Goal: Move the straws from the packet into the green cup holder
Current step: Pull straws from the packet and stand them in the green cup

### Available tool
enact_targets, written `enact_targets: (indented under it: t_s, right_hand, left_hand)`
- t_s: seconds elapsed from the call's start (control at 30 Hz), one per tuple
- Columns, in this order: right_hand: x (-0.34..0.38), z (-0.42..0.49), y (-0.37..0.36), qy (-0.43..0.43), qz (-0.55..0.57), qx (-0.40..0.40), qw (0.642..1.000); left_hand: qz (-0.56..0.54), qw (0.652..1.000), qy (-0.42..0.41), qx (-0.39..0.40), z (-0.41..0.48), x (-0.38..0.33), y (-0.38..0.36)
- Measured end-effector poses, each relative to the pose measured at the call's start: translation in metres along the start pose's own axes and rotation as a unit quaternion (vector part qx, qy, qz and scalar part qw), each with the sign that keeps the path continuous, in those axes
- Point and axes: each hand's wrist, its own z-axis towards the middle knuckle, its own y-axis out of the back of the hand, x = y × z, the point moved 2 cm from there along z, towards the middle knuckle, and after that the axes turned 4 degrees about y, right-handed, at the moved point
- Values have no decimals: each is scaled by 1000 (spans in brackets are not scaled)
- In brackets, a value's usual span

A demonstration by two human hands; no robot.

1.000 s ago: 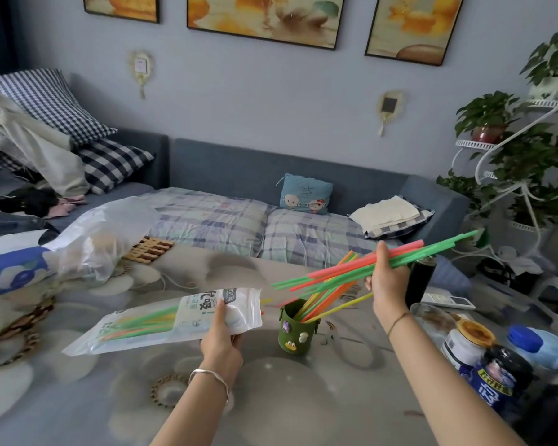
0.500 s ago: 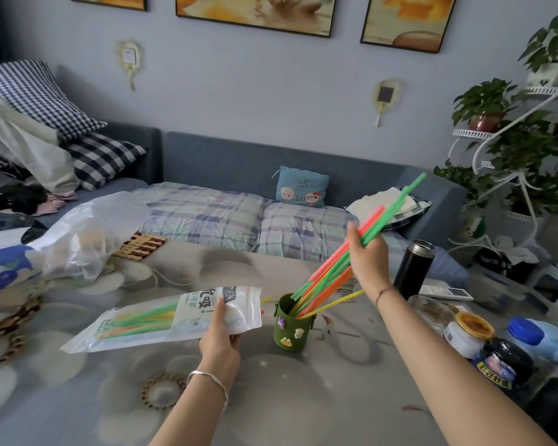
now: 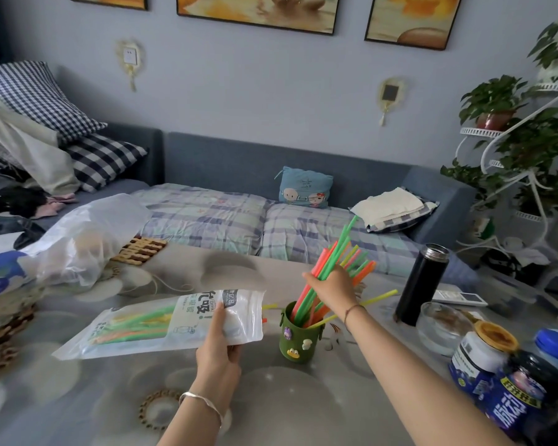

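Observation:
A green cup holder (image 3: 298,341) with small stickers stands on the table in front of me. My right hand (image 3: 334,283) grips a bundle of coloured straws (image 3: 332,255) just above it; their lower ends reach into the holder and their tops point up and slightly right. A few yellow straws lean out of the holder to the right. My left hand (image 3: 218,349) holds the clear straw packet (image 3: 161,320) by its open right end, level above the table. Green, orange and yellow straws still lie inside the packet.
A black flask (image 3: 421,284) stands right of the holder, with a glass bowl (image 3: 442,328) and several jars and bottles (image 3: 512,378) at the right edge. A crumpled plastic bag (image 3: 84,243) lies at the back left. A sofa runs behind the table.
My right hand swung the straw bundle from nearly level to steeply upright and lowered it toward the holder. The left hand and the packet stayed where they were.

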Motion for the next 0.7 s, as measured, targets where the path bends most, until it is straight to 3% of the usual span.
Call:
enact_targets:
  t_s: [0.33, 0.6, 0.7]
  right_hand:
    - [11, 11, 7, 12, 56, -56, 997]
    - [6, 10, 1, -1, 31, -6, 1000]
    - [16, 7, 15, 37, -10, -83, 996]
  left_hand:
    - [-1, 1000, -9, 22, -5, -6, -4]
    - [15, 1000, -3, 25, -16, -7, -5]
    - [12, 1000, -7, 19, -17, -9, -5]
